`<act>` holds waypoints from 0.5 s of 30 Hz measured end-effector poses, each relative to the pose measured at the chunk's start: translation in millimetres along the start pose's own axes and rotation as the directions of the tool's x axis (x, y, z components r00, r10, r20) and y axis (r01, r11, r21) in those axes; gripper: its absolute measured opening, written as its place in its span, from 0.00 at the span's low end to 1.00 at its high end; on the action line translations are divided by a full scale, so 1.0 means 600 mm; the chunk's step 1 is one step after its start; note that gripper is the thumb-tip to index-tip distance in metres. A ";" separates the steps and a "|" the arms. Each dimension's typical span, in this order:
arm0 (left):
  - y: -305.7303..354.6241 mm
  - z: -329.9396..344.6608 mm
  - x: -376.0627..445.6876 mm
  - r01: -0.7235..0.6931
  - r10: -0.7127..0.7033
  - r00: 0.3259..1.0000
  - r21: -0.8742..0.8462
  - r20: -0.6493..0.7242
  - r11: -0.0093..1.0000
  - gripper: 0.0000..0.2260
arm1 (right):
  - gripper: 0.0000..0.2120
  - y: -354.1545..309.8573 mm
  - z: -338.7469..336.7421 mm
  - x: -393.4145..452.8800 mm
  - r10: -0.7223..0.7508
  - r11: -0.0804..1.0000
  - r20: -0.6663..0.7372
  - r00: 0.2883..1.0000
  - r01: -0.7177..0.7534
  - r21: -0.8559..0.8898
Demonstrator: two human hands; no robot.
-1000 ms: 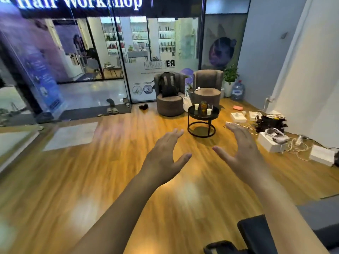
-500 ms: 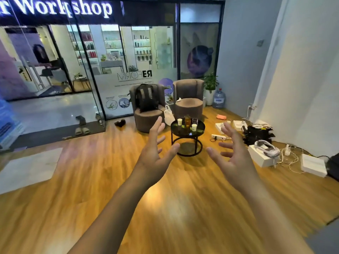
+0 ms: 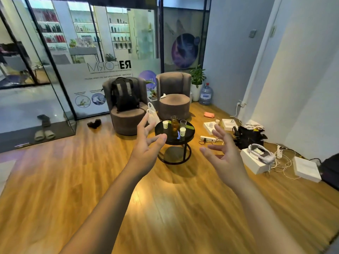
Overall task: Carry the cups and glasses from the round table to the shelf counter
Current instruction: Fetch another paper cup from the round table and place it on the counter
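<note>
A small black round table (image 3: pixel 189 136) stands on the wooden floor ahead of me. On it are two white paper cups (image 3: pixel 165 124) (image 3: pixel 182 132), a glass of amber drink (image 3: pixel 174 123) and a clear empty glass (image 3: pixel 183 123). My left hand (image 3: pixel 146 145) is raised with fingers spread, overlapping the table's left edge in view but still short of it. My right hand (image 3: pixel 222 154) is raised to the table's right, fingers apart. Both hands hold nothing. The shelf counter is out of view.
Two brown armchairs (image 3: pixel 174 99) stand behind the table, one holding a black backpack (image 3: pixel 124 94). White boxes (image 3: pixel 255 162), cables and a black bag (image 3: pixel 247 134) litter the floor at right. A glass wall (image 3: pixel 55 70) runs along the left and back.
I have moved closer to the round table, which now looks larger and nearer. Both hands stay raised and empty, with fingers curling a little more.
</note>
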State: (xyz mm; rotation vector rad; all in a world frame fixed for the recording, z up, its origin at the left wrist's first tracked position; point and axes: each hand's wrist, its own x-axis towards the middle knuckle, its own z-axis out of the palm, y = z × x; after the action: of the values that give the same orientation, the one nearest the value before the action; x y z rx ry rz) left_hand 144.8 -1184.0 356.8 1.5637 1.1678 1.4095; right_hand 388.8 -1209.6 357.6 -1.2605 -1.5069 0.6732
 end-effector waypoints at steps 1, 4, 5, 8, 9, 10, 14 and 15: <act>-0.024 -0.002 0.044 0.014 -0.014 1.000 0.005 0.020 1.000 0.38 | 0.38 0.016 0.016 0.041 0.014 1.000 0.000 1.000 -0.014 -0.003; -0.098 -0.005 0.179 0.039 -0.045 0.993 0.060 0.112 0.997 0.35 | 0.35 0.058 0.056 0.161 0.050 0.998 0.004 0.999 -0.050 -0.027; -0.121 -0.006 0.226 0.050 -0.060 0.988 0.078 0.142 0.996 0.35 | 0.34 0.070 0.068 0.202 0.058 0.998 0.005 0.998 -0.057 -0.029; -0.191 0.000 0.351 0.120 -0.145 0.969 0.132 0.199 0.984 0.38 | 0.34 0.110 0.099 0.311 0.116 0.993 0.000 0.993 -0.116 -0.016; -0.210 0.004 0.379 0.139 -0.169 0.963 0.149 0.210 0.979 0.39 | 0.35 0.121 0.108 0.335 0.133 0.991 0.005 0.991 -0.133 -0.008; -0.233 0.010 0.414 0.147 -0.182 0.957 0.163 0.227 0.976 0.40 | 0.35 0.137 0.117 0.365 0.145 0.989 0.005 0.989 -0.145 0.003; -0.334 0.040 0.539 0.198 -0.241 0.926 0.169 0.292 0.966 0.41 | 0.34 0.213 0.157 0.485 0.221 0.972 -0.006 0.975 -0.220 0.083; -0.361 0.050 0.570 0.218 -0.257 0.918 0.157 0.300 0.963 0.41 | 0.34 0.240 0.167 0.518 0.251 0.960 -0.004 0.968 -0.248 0.129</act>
State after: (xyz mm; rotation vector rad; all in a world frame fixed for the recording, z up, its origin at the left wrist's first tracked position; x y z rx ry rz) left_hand 137.8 -788.4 266.3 1.5980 1.2135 0.9022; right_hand 369.0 -857.0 304.4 -1.3669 -1.2781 0.9040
